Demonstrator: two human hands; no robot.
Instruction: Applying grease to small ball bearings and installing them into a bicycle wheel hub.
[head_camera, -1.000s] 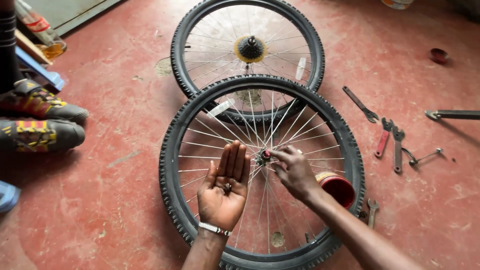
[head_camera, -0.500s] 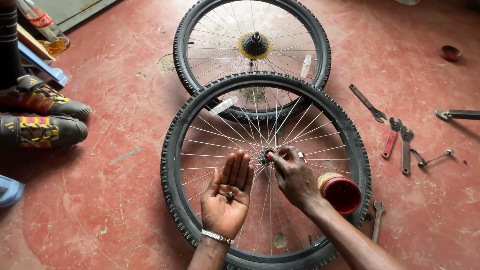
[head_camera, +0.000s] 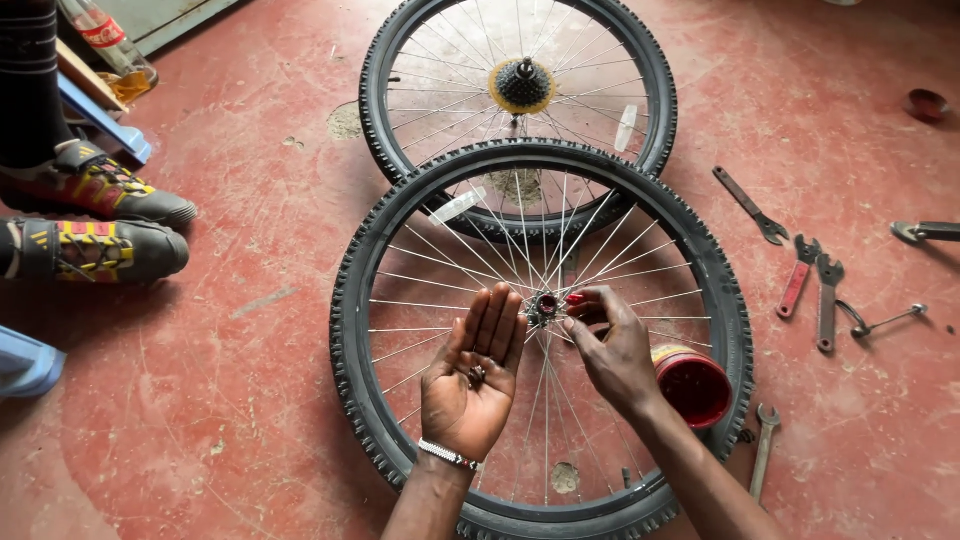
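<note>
A spoked bicycle wheel (head_camera: 372, 330) with a knobbly black tyre lies flat on the red floor in front of me. My left hand (head_camera: 475, 378) is held palm up over its spokes, fingers together, with a few small dark metal parts (head_camera: 477, 375) resting in the palm. My right hand (head_camera: 612, 345) is at the wheel's hub (head_camera: 546, 305), its fingertips pinched on something small and red right beside the hub. A second wheel (head_camera: 640, 70) with a sprocket cluster (head_camera: 522, 85) lies behind, partly under the near one.
A red tub (head_camera: 694, 386) sits inside the near wheel by my right wrist. Several spanners (head_camera: 812, 285) lie on the floor to the right, one (head_camera: 764, 450) near the tyre. Another person's shoes (head_camera: 95, 215) stand at the left.
My left hand has stayed palm up with the small parts in it. My right hand has kept working at the hub with only slight finger movement. The camera view has shifted a little.
</note>
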